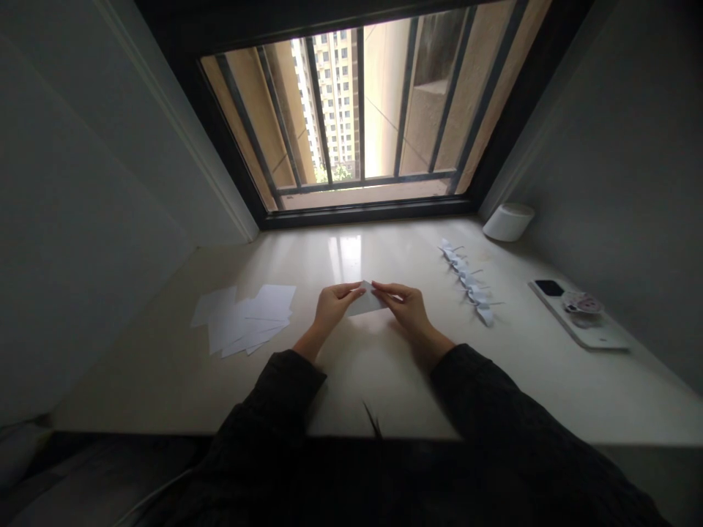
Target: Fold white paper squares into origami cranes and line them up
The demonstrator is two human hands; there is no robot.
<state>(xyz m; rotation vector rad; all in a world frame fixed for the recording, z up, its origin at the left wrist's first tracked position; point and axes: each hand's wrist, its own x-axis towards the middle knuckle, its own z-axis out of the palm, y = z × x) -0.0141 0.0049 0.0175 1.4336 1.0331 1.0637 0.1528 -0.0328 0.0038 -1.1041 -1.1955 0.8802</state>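
Observation:
Between my two hands is a small folded sheet of white paper (367, 302), pointed at the top and wider below. My left hand (332, 304) pinches its left side near the tip, thumb and fingers closed. On the opposite side my right hand (405, 301) is closed on the paper's right edge, its fingertips near the same peak. To the left lies a loose pile of white paper sheets (247, 318), overlapping at angles. A row of several folded paper figures (469, 282) with thin points runs along the right.
On the right, a white phone (593, 329) carries a round grip on its back. A white cylindrical object (508, 222) leans by the right wall. The pale sill (351, 395) ends at a front edge near my body; a barred window (362, 110) is behind.

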